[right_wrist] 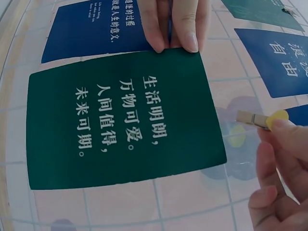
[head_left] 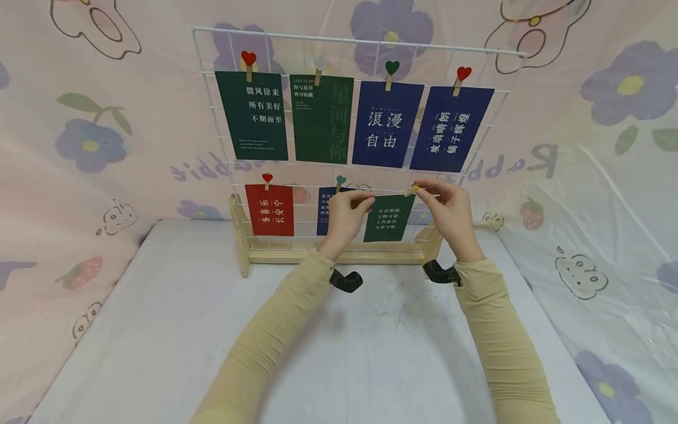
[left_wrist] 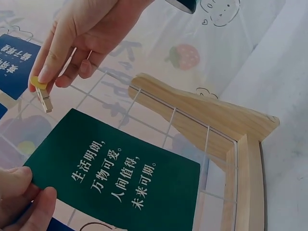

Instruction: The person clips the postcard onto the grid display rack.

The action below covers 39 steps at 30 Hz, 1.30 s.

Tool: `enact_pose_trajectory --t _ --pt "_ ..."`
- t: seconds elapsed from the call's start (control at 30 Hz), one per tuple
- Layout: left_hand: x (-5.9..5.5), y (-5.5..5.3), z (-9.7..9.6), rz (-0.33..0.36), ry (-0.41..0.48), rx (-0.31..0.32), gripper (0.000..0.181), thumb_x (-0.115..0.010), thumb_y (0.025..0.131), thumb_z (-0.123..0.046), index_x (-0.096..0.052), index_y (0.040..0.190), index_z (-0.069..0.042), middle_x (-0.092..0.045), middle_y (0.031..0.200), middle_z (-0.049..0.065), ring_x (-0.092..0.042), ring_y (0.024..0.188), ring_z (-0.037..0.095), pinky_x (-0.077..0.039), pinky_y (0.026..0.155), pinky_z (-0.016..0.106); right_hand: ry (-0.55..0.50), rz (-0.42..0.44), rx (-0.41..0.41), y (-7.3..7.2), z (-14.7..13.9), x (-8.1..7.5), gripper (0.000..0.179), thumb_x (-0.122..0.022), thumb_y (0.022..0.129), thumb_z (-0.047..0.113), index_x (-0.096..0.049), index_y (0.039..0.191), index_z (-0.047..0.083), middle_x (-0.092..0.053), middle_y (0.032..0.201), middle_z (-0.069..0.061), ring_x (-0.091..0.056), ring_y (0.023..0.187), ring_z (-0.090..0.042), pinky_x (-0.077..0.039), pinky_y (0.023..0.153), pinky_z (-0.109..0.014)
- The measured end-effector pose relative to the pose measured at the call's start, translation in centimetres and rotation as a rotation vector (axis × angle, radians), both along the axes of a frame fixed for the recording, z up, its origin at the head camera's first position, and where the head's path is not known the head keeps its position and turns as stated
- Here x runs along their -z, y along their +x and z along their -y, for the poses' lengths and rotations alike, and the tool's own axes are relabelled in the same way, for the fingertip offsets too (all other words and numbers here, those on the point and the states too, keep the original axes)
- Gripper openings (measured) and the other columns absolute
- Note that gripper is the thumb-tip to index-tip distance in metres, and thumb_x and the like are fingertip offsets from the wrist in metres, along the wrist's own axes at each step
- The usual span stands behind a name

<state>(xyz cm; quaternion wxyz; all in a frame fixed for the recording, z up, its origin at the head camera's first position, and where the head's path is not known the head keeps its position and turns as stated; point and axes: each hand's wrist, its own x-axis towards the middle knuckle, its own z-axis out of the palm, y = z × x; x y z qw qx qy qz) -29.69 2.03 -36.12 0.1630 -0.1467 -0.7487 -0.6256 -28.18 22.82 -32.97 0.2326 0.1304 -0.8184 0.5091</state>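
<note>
My left hand (head_left: 343, 219) pinches the upper left corner of a dark green card (head_left: 389, 219) with white writing, held against a white wire grid (head_left: 360, 41). In the right wrist view, its fingertips (right_wrist: 185, 36) lie on the card's edge. My right hand (head_left: 450, 215) pinches a small wooden clothespin (left_wrist: 45, 100) by its yellow end. The clothespin is apart from the card, close to its top edge, in both wrist views. Behind the left hand, a blue card (head_left: 322, 215) hangs from a green heart clip (head_left: 341, 181) and is partly hidden.
Above hang two green cards (head_left: 251, 118) and two blue cards (head_left: 388, 125) on heart clips. A red card (head_left: 270, 211) hangs at lower left. The grid stands in a wooden base (head_left: 339, 257) on a white-covered table (head_left: 175, 306), before a patterned cloth (head_left: 159, 147).
</note>
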Motion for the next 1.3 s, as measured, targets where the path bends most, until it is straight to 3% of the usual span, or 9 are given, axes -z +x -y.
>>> enact_pose_trajectory --t 0.27,0.57,0.9,1.3 --pt "0.3 -0.3 -0.5 -0.018 -0.016 -0.039 0.014 -0.068 0.089 -0.009 -0.074 0.099 -0.002 -0.071 0.088 0.01 -0.066 0.071 0.015 -0.054 0.064 0.018 -0.015 -0.042 0.007 -0.2 0.2 0.3 0.021 -0.067 0.091 0.014 -0.072 0.109 0.004 -0.07 0.103 -0.011 -0.061 0.082 -0.016 -0.048 0.071 -0.02" --pt "0.4 -0.5 -0.8 -0.048 -0.009 -0.048 0.013 -0.069 0.088 -0.009 -0.075 0.099 -0.003 -0.07 0.089 0.008 -0.066 0.072 0.015 -0.054 0.064 0.019 -0.041 -0.082 0.021 -0.6 0.8 0.3 0.019 -0.069 0.09 0.013 -0.073 0.106 0.003 -0.071 0.102 -0.01 -0.06 0.079 -0.009 -0.047 0.068 -0.019" --pt "0.1 -0.3 -1.1 -0.102 -0.068 -0.098 0.013 -0.069 0.088 -0.011 -0.075 0.099 -0.007 -0.069 0.084 0.003 -0.063 0.07 0.01 -0.052 0.061 0.02 -0.038 -0.112 0.038 1.4 2.9 -1.6 0.016 -0.066 0.088 -0.001 -0.07 0.102 -0.009 -0.068 0.099 -0.024 -0.059 0.074 -0.017 -0.046 0.064 -0.018" --pt "0.3 -0.5 -1.5 -0.135 -0.067 -0.144 0.012 -0.07 0.088 -0.012 -0.075 0.097 -0.005 -0.07 0.086 0.004 -0.064 0.07 0.009 -0.052 0.062 0.018 -0.032 -0.134 0.051 1.4 4.0 -1.3 0.014 -0.067 0.087 -0.003 -0.07 0.1 -0.009 -0.068 0.095 -0.025 -0.059 0.072 -0.026 -0.044 0.057 -0.015"
